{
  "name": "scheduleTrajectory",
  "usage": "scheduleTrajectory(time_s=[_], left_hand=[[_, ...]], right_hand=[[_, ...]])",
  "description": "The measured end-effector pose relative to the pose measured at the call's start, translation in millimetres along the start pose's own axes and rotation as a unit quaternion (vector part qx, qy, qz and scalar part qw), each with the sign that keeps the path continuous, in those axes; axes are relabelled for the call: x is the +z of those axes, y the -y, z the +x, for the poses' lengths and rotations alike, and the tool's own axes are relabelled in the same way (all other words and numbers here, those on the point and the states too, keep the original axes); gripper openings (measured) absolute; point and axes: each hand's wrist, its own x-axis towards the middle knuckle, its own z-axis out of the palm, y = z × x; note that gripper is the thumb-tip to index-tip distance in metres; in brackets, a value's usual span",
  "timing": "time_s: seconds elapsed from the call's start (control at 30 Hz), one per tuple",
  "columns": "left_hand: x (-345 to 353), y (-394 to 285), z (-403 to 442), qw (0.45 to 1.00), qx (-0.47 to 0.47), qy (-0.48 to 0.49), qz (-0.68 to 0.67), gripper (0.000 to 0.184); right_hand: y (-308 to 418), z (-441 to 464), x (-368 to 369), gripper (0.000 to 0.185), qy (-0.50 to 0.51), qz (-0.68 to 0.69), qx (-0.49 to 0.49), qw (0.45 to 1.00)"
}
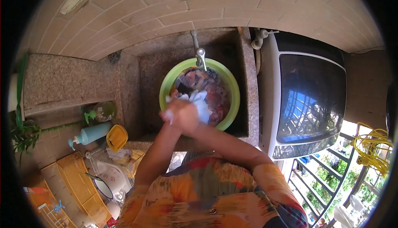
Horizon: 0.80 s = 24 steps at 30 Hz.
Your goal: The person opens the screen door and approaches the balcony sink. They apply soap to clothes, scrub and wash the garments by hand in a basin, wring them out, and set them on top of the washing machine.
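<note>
A light green basin (235, 103) holds wet, multicoloured laundry (217, 97). Over its near left rim my two hands come together, smeared a little by motion. My right hand (186, 111) lies across on top, its fingers closed round a bunched white cloth (201, 103). Beneath and beside it, my left hand (169, 115) is mostly covered, but it too appears closed on the white cloth, a bit of which shows at its left. Part of the cloth spreads over the laundry in the basin.
The basin stands in a stone sink (145, 74) under a tap (200, 56). At right is a washing machine (311, 97) with a dark lid. A blue pump bottle (93, 133) and a yellow container (117, 137) sit at left. Yellow cord (373, 145) hangs by the railing.
</note>
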Motion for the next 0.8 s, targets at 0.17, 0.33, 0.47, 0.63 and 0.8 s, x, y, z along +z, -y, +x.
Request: scheduleTrajectory(time_s=[0.17, 0.33, 0.47, 0.63, 0.8], left_hand=[[9.7, 4.9, 26.9, 0.985, -0.097, -0.123, -0.071, 0.040], [-80.2, 5.3, 45.4, 0.972, -0.062, 0.166, -0.153, 0.035], [-13.0, -5.5, 19.8, 0.996, -0.081, 0.019, -0.024, 0.033], [31.0, -39.9, 1.7, 0.963, -0.087, -0.102, 0.235, 0.037], [73.9, -70.6, -11.5, 0.791, -0.040, 0.089, 0.604, 0.033]], right_hand=[[-23.6, 33.1, -17.5, 0.020, -0.105, 0.046, 0.226, 0.967], [32.1, -4.7, -15.5, 0.022, -0.128, 0.056, -0.034, 0.990], [-22.2, 2.4, -9.6, 0.018, -0.040, 0.057, 0.089, 0.994], [-55.3, 26.9, -46.1, 0.047, 0.008, 0.079, 0.257, 0.963], [-44.1, 30.9, -54.4, 0.037, 0.157, 0.342, 0.232, 0.897]])
